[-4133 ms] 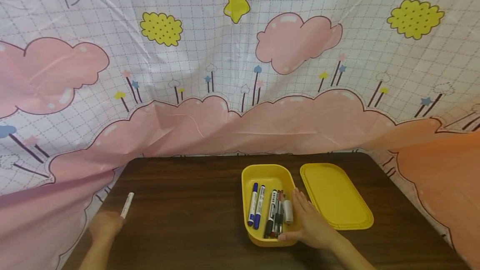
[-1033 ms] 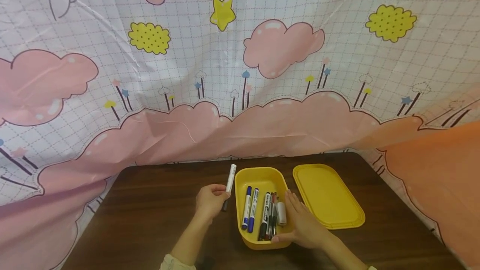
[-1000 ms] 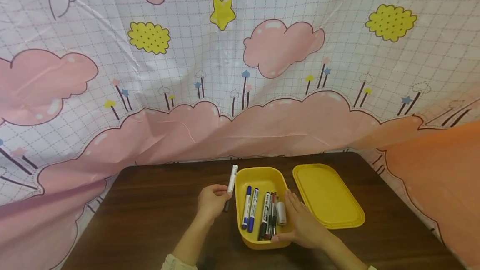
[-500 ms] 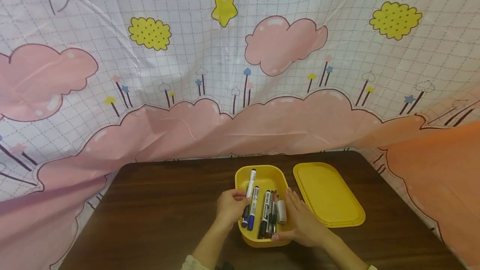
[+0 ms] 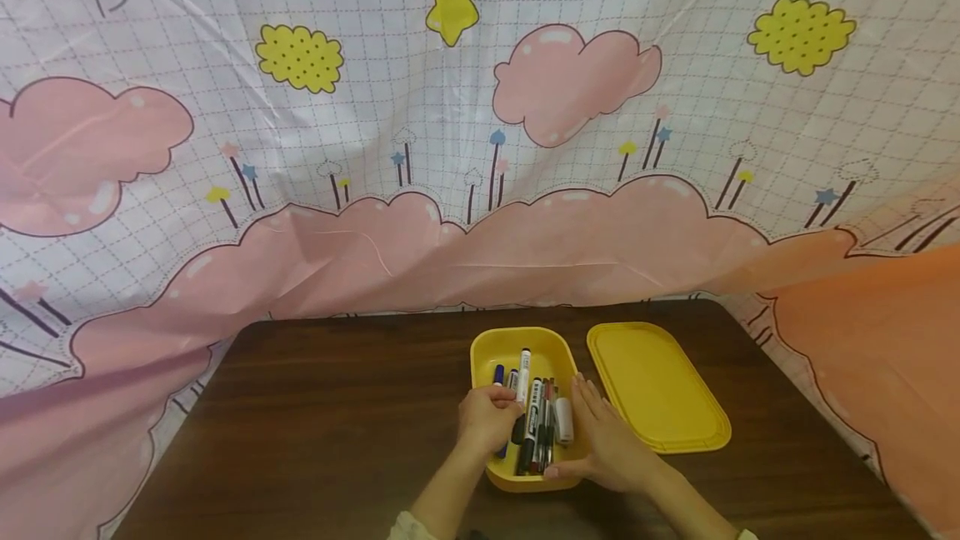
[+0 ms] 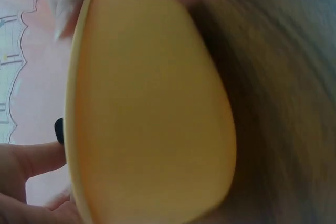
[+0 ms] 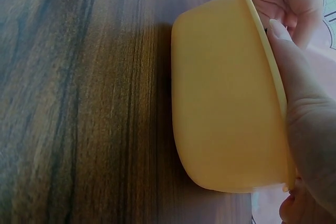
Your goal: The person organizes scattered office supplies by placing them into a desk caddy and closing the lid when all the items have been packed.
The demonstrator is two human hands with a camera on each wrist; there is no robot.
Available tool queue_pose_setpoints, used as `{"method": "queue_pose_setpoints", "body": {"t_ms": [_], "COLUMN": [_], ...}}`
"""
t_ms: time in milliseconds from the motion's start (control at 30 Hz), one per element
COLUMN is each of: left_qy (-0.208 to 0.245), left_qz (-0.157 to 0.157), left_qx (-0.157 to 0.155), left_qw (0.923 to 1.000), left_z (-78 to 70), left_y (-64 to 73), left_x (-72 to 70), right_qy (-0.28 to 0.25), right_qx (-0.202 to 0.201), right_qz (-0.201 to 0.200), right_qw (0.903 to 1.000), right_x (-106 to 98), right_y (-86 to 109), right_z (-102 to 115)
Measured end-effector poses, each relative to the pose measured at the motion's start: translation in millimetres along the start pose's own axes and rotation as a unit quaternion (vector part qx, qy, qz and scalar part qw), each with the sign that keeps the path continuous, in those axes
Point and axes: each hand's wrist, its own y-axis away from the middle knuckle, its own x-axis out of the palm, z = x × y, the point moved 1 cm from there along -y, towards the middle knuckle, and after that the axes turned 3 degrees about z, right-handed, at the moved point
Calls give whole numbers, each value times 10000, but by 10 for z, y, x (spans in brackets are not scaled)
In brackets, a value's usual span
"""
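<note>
My left hand (image 5: 486,422) pinches a white marker (image 5: 523,377) with a dark cap at its lower end, over the middle of a yellow box (image 5: 528,484). In the left wrist view, the black cap (image 6: 60,130) shows by the box rim, close to the left hand's fingers (image 6: 42,158). My right hand (image 5: 611,444) rests on the box's right rim, fingers fairly straight, thumb along the near edge. Inside lie a blue-capped marker (image 5: 498,374), another partly behind my left hand, a black-capped marker (image 5: 533,419), several thin pens (image 5: 551,432) and a short white object (image 5: 564,421).
A flat yellow lid (image 5: 660,386) lies on the dark wooden table (image 5: 337,407), right of the box. Behind the table's far edge hangs a patterned cloth (image 5: 360,257) with pink clouds.
My left hand has carried the white marker rightward from the far left of the table, over the rim and past the blue markers. The right hand has stayed on the box.
</note>
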Motion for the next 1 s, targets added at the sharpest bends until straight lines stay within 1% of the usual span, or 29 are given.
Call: {"method": "queue_pose_setpoints", "body": {"t_ms": [133,233,333,433,600,733,867,1000], "left_qy": [137,126,46,-20,-222,-284,-227,-155], "left_qz": [150,182,148,149,204,216,252,299], "left_qx": [72,117,52,-25,-101,-157,-164,-178], "left_qw": [9998,9997,9999,9999,9995,9992,9993,9993], "left_z": [-12,27,64,70,46,49,70,76], "left_y": [40,58,68,67,50,49,59,70], "left_x": [138,217,267,302,312,298,288,279], "right_qy": [4,-21,-44,15,76,62,31,31], "right_qx": [-26,-53,-71,-117,-123,-94,19,8], "right_qz": [-18,14,51,12,-34,-33,49,58], "right_qw": [10000,10000,10000,9999,9999,9999,10000,10000], "right_x": [-17,-17,-10,-17,-34,-29,-11,7], "right_y": [3,-2,-3,6,1,-10,-14,-18], "right_z": [15,30,31,29,26,28,19,17]}}
